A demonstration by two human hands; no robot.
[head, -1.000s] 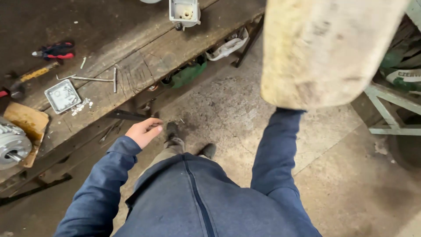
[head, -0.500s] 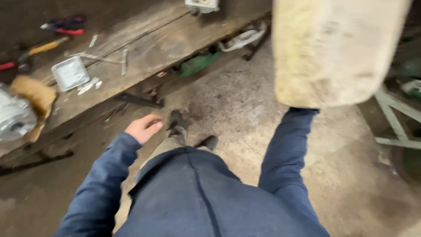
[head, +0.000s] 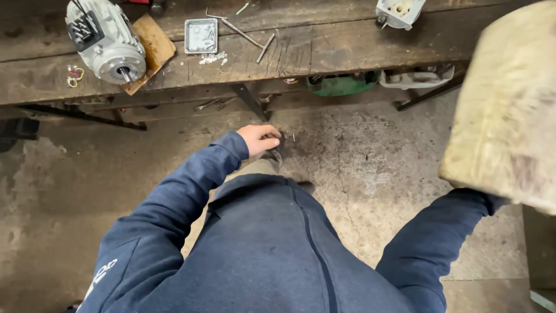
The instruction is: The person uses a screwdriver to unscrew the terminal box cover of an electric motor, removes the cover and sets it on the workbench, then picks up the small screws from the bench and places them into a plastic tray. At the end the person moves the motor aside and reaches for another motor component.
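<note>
A concrete floor (head: pixel 370 156) filled the middle and lower frame, stained and cracked, with the person's dark blue sweatshirt (head: pixel 272 249) covering the bottom centre. Across the top ran a worn wooden surface (head: pixel 324 52) on dark metal legs.

At the right edge a big pale slab (head: pixel 509 110), blurred and close to the camera, rose above the right sleeve (head: pixel 440 243). The right hand was hidden behind it, so I cannot tell how it gripped, only that the arm reached up under the slab's lower edge. It looked thick, stiff and rough-faced, probably heavy and awkward for one arm; a hold under the bottom edge with a second hand on a side would seem safest.

In the upper left of the frame a grey electric motor (head: pixel 107 40) lay on the surface, partly on a brown board (head: pixel 152 49). Right of it sat a small square metal cover (head: pixel 201 36) with loose screws (head: pixel 211 58) beside it, then thin metal rods (head: pixel 249 36). A pale housing (head: pixel 398 11) sat at the top right.

The left hand (head: pixel 259 139) hung at centre frame, fingers loosely curled and holding nothing, near a dark shoe (head: pixel 272 155).
</note>
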